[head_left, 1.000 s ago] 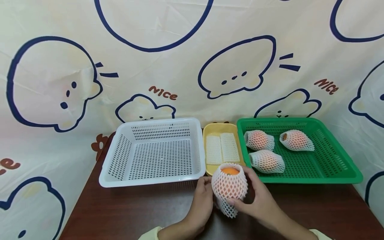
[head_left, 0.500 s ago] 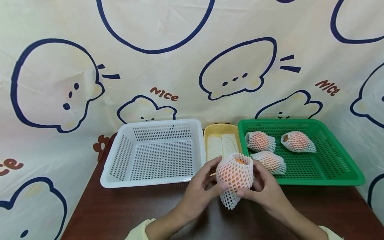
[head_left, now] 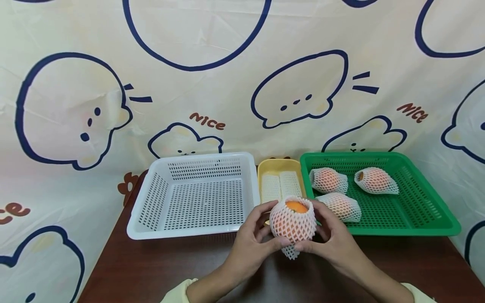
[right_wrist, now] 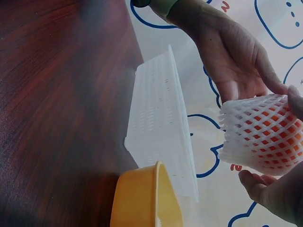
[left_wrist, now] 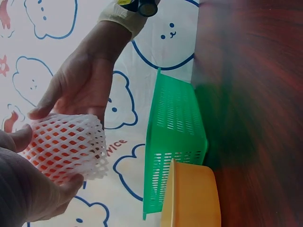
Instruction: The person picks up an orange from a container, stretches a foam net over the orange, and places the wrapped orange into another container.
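Between both hands I hold an orange (head_left: 297, 206) in a white foam net sleeve (head_left: 289, 227), raised over the near side of the table. Its bare orange top shows through the sleeve's upper opening, while the narrow loose end of the net hangs below. The left hand (head_left: 250, 242) grips it from the left, thumb on the near side. From the right, the right hand (head_left: 335, 240) grips it the same way, the two thumbs close together. In the left wrist view the net sleeve (left_wrist: 68, 146) covers the fruit's side, with fingers around it.
A white basket (head_left: 193, 232) stands at left. Beside it, a yellow tray (head_left: 261, 179) holds flat foam nets (head_left: 290, 183). The green basket (head_left: 401, 231) at right contains 3 netted fruits (head_left: 375, 180). Behind hangs a patterned cloth (head_left: 227, 97).
The left hand has come up from beneath the netted orange to grip its left side. The fruit has risen slightly, and its opening has swung right, then back to face up toward me.
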Action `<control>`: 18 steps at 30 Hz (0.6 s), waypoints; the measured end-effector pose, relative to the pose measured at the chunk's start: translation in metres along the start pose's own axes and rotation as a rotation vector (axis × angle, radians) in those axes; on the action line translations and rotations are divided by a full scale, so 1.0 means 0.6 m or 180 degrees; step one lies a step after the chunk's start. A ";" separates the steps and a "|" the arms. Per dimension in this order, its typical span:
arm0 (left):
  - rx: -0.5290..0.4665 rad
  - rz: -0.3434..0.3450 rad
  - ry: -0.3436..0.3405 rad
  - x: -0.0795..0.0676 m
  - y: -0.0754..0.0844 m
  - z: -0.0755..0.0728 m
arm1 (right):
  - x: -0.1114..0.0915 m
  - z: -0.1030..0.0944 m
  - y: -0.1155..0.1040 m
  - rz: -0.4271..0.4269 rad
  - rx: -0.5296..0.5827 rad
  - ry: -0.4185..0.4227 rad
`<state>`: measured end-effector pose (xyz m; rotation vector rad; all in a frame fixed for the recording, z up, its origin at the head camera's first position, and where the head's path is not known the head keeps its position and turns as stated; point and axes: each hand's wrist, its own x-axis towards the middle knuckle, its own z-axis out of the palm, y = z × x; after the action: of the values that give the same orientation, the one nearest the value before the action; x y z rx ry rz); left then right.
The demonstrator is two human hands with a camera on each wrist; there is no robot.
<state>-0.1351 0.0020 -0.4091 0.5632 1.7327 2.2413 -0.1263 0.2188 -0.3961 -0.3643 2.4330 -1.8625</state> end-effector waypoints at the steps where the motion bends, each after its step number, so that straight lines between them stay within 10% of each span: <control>1: -0.0005 0.0013 0.0003 0.000 -0.001 0.000 | 0.000 0.000 -0.001 0.0016 -0.0045 0.0000; 12: 0.0716 0.0160 -0.0159 0.025 -0.016 0.016 | -0.004 -0.038 0.010 -0.0411 -0.0840 0.0056; 18: 0.1982 0.0177 -0.0374 0.047 -0.037 0.036 | 0.001 -0.095 0.031 -0.0490 -0.1708 0.0312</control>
<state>-0.1513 0.0384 -0.4218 0.8498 2.3660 1.6247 -0.1402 0.2769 -0.3987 -0.5042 3.0279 -1.2609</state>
